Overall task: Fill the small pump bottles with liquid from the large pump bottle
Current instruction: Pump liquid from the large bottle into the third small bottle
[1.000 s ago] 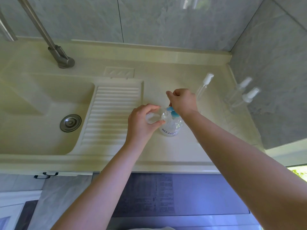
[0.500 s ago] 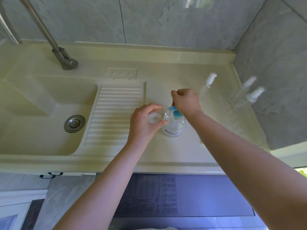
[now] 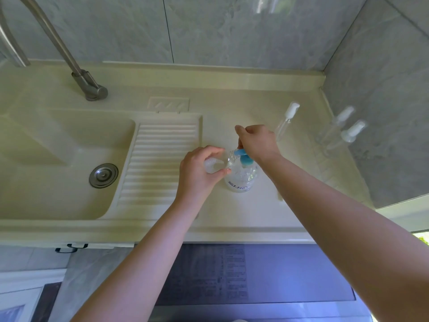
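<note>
Filling step in hand: left hand (image 3: 199, 173) has its grip wrapped round a small clear bottle (image 3: 212, 165), held open-mouthed just beside the nozzle of the big bottle (image 3: 240, 177). Big bottle stands upright on the tabletop (image 3: 267, 212), right of the ribbed drainboard (image 3: 160, 159). Right hand (image 3: 256, 141) sits on top of the blue pump (image 3: 242, 156), fingers curled down over the pump head, grasping it; looks like mid-press, though I can't tell if liquid is coming out. Small bottle shows something pale inside, fill level unreadable. 1 capped small bottle (image 3: 286, 120) stands behind the right hand; the 2 by the wall look like mirror images in the glossy tile. Next move, my read: more pump strokes with the nozzle tip kept over the small bottle's mouth; narrow opening, so any drift spills onto the tabletop. Left hand needs to hold the bottle steady and upright against each push.
</note>
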Available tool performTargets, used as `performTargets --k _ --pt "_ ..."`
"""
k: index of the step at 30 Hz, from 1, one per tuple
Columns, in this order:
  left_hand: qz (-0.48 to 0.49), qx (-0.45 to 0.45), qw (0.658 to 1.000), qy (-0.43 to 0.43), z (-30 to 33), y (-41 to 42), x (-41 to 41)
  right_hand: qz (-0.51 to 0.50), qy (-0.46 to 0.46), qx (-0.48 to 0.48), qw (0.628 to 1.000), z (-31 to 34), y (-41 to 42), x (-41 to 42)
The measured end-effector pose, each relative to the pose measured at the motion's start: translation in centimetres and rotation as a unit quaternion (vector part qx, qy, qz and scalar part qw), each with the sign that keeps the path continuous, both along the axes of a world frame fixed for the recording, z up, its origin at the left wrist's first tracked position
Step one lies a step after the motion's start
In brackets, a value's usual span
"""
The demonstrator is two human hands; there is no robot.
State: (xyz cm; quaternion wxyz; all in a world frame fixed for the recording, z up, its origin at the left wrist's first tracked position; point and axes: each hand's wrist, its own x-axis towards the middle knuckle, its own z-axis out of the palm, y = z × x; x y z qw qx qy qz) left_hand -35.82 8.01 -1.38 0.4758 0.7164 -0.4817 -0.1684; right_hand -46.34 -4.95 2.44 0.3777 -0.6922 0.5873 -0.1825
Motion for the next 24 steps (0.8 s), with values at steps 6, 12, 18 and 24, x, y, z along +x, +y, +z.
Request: performTargets --k 6,12,18,24 --pt "0.005 0.005 1.0 -0.004 -0.15 -0.07 -0.24 -0.003 0.004 -0.033 0.999 -0.64 0.18 0.39" --pt "0.002 -0.004 1.0 -0.002 -0.02 -0.07 -0.32 0.002 -0.005 0.013 1.0 -0.12 -0.1 0.12" --pt "0.009 -0.003 1.0 -0.002 -0.3 0.01 0.13 0.025 0.005 -0.002 1.0 0.1 -0.08 0.14" --pt "0.003 -0.003 1.0 0.005 -0.41 0.04 -0.12 0.033 0.014 -0.026 0.999 -0.1 0.12 0.35"
